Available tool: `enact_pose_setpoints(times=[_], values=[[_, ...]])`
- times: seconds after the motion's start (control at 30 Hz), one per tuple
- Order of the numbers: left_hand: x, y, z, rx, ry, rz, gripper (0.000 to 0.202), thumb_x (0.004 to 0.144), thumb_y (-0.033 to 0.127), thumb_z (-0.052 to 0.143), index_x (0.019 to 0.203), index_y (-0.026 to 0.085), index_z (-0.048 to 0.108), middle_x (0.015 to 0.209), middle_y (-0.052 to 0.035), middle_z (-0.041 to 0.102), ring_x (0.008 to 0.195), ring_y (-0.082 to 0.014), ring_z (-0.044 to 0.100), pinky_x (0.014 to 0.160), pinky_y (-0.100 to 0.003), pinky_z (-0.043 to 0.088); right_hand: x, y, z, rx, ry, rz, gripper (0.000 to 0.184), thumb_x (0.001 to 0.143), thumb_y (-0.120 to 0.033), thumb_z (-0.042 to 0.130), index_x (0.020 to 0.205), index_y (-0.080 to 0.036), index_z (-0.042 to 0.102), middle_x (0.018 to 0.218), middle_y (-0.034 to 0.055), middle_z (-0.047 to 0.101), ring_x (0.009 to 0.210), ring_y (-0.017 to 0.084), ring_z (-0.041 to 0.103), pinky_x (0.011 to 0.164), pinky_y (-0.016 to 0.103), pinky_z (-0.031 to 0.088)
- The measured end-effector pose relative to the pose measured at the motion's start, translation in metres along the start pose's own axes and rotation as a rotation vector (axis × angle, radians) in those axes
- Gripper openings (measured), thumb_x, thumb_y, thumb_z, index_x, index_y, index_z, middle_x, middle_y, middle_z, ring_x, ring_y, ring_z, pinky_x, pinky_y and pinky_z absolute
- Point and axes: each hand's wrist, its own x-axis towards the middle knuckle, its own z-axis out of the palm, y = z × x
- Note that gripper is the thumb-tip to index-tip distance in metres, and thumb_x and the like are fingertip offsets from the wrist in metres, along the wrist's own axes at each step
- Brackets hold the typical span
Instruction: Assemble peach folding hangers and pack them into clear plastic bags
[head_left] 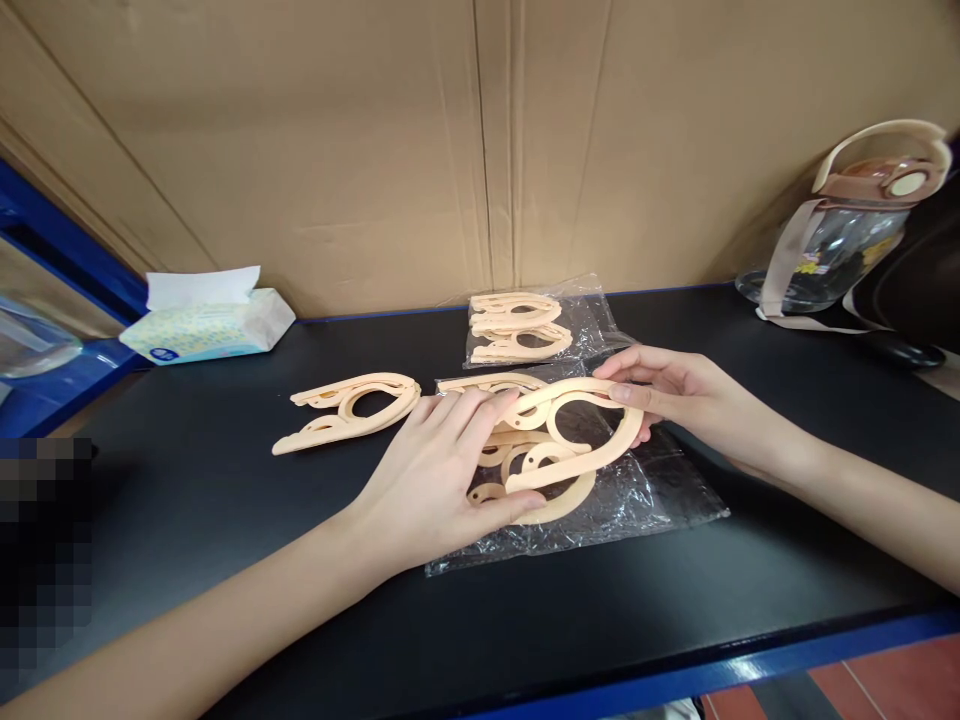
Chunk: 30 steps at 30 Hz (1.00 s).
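My left hand [442, 470] and my right hand [675, 395] both grip a peach plastic folding hanger [581, 435], the left at its near end and the right at its far end. Beneath it more peach hangers [517, 465] lie stacked on a clear plastic bag [645, 495]. A loose folded hanger [352, 408] rests on the black table [225, 520] to the left. Behind, a packed set of hangers [517, 328] sits inside another clear bag.
A tissue pack [206, 320] stands at the back left by a blue frame [60, 250]. At the back right a clear water bottle with a strap [847, 235] lies against the cardboard wall [450, 140]. The table's blue front edge [750, 665] runs below.
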Motion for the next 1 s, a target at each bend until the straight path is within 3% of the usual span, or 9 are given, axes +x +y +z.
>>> enact_pose_setpoints(times=[0.13,0.23,0.33,0.4,0.47,0.53,0.6,0.67,1.0], values=[[-0.001,-0.003,0.001,0.022,0.060,0.054,0.067,0.086,0.056,0.060,0.132,0.009,0.049,0.127,-0.0153,0.061,0.105,-0.0305,0.058,0.089,-0.044,0.041,-0.001,-0.001,-0.001,-0.010,-0.036,-0.002,0.031,0.083,-0.042,0.070,0.106,-0.021,0.066,0.094,0.0028,0.069,0.074,0.013,0.065,0.063,0.025,0.056],[-0.001,-0.004,0.001,0.000,0.086,0.105,0.065,0.086,0.055,0.060,0.130,0.008,0.050,0.122,-0.0147,0.063,0.102,-0.0292,0.058,0.088,-0.043,0.041,-0.005,-0.003,0.000,-0.013,-0.161,-0.003,0.043,0.079,-0.036,0.075,0.119,-0.026,0.064,0.097,0.0005,0.070,0.085,0.014,0.066,0.072,0.025,0.056],[0.000,-0.003,0.000,-0.026,0.103,0.140,0.065,0.086,0.058,0.058,0.128,0.008,0.052,0.111,-0.0135,0.066,0.095,-0.0272,0.059,0.084,-0.042,0.043,-0.009,-0.006,0.003,-0.090,-0.281,-0.036,0.068,0.072,-0.030,0.081,0.134,-0.029,0.055,0.092,-0.0015,0.067,0.078,0.013,0.063,0.067,0.025,0.055],[-0.001,-0.002,0.000,-0.034,0.115,0.146,0.067,0.087,0.060,0.055,0.129,0.007,0.052,0.110,-0.0140,0.066,0.094,-0.0273,0.059,0.084,-0.042,0.044,-0.009,-0.008,0.004,-0.132,-0.286,-0.036,0.073,0.069,-0.030,0.082,0.136,-0.029,0.054,0.093,-0.0008,0.067,0.080,0.014,0.064,0.066,0.025,0.055],[-0.001,-0.003,-0.001,-0.044,0.096,0.149,0.069,0.089,0.061,0.052,0.133,0.008,0.049,0.117,-0.0154,0.064,0.100,-0.0287,0.059,0.087,-0.043,0.044,-0.009,-0.010,0.002,-0.110,-0.242,0.001,0.061,0.072,-0.033,0.080,0.130,-0.029,0.060,0.097,0.0009,0.069,0.084,0.015,0.066,0.068,0.025,0.056],[-0.002,-0.005,-0.001,-0.064,0.053,0.133,0.069,0.092,0.060,0.050,0.139,0.010,0.043,0.128,-0.0162,0.059,0.112,-0.0301,0.056,0.094,-0.044,0.044,-0.007,-0.010,-0.002,-0.070,-0.162,0.066,0.044,0.077,-0.038,0.075,0.120,-0.027,0.067,0.091,0.0013,0.071,0.071,0.013,0.065,0.056,0.022,0.053],[-0.002,-0.007,-0.001,-0.092,0.030,0.095,0.063,0.095,0.056,0.048,0.142,0.014,0.039,0.137,-0.0150,0.054,0.122,-0.0298,0.051,0.101,-0.044,0.042,-0.004,-0.010,-0.009,-0.039,-0.063,0.121,0.038,0.080,-0.041,0.071,0.114,-0.024,0.070,0.073,-0.0006,0.068,0.046,0.007,0.052,0.036,0.018,0.039],[-0.002,-0.009,0.000,-0.114,0.023,0.042,0.053,0.098,0.049,0.044,0.141,0.018,0.041,0.141,-0.0132,0.051,0.127,-0.0287,0.049,0.104,-0.045,0.041,-0.002,-0.011,-0.019,-0.019,0.041,0.138,0.037,0.079,-0.041,0.072,0.110,-0.021,0.071,0.062,-0.0026,0.062,0.035,0.003,0.039,0.028,0.018,0.027],[-0.004,-0.012,0.006,-0.197,-0.109,-0.149,0.045,0.101,0.044,0.036,0.133,0.017,0.052,0.146,-0.0118,0.046,0.136,-0.0263,0.042,0.113,-0.045,0.037,0.001,-0.027,-0.060,-0.091,0.331,0.182,0.035,0.081,-0.046,0.071,0.087,-0.012,0.075,0.051,-0.0010,0.058,0.033,0.002,0.035,0.033,0.025,0.018]])
